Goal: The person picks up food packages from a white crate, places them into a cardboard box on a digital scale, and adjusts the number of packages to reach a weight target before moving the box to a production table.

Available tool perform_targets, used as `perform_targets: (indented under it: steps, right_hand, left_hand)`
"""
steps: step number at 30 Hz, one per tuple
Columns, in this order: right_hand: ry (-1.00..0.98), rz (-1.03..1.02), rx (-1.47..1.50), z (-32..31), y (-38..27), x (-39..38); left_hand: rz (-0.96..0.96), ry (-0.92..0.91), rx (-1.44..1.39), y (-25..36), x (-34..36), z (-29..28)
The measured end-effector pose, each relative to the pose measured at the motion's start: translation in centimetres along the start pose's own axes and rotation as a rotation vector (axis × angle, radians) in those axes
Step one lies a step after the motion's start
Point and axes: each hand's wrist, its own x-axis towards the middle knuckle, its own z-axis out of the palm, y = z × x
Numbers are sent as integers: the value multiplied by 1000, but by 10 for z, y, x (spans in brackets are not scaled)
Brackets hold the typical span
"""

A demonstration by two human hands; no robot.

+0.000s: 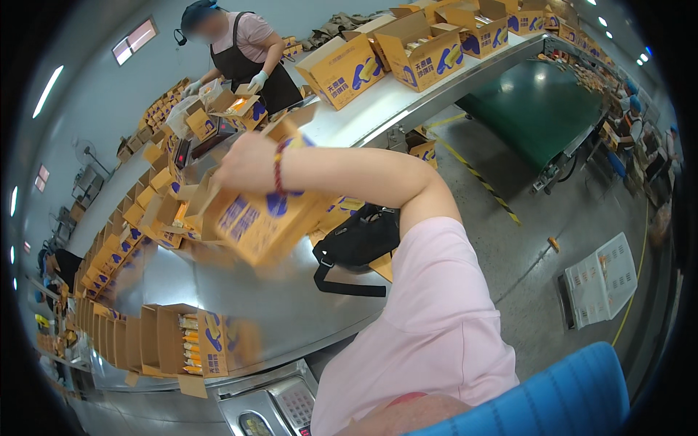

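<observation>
My right arm, in a pink sleeve with a red cord at the wrist, reaches across to the left. At its end my right hand (247, 163), blurred by motion, is closed on the upper edge of a tilted yellow carton (273, 225) with blue print. What the carton contains is hidden from this side. Directly behind it stand open cartons (171, 218) with packets inside. A black bag with a strap (360, 240) lies to the right of the held carton, on yellow cardboard. My left hand does not show.
Open cartons line the curved steel table (283, 327); one holds orange-and-white packets (192, 341). A keypad scale (273, 407) stands in front. Beyond, a gloved co-worker (247, 54) handles cartons. More cartons (422, 54) occupy a bench. Rightward are a green conveyor (534, 109) and white crate (600, 280).
</observation>
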Motion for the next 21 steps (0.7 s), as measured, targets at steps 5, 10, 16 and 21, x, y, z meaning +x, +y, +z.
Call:
perform_targets:
  steps: [5, 10, 16, 21]
  right_hand:
    - [212, -400, 370, -25, -119, 36]
    - [365, -748, 837, 5, -275, 54]
    - [106, -1079, 1046, 71, -475, 27]
    - [313, -1003, 1065, 57, -449, -1]
  left_hand:
    - [6, 71, -6, -2, -13, -35]
    - [3, 191, -70, -2, -52, -99]
    - [-5, 317, -266, 2, -155, -161]
    - [21, 504, 21, 17, -131, -131]
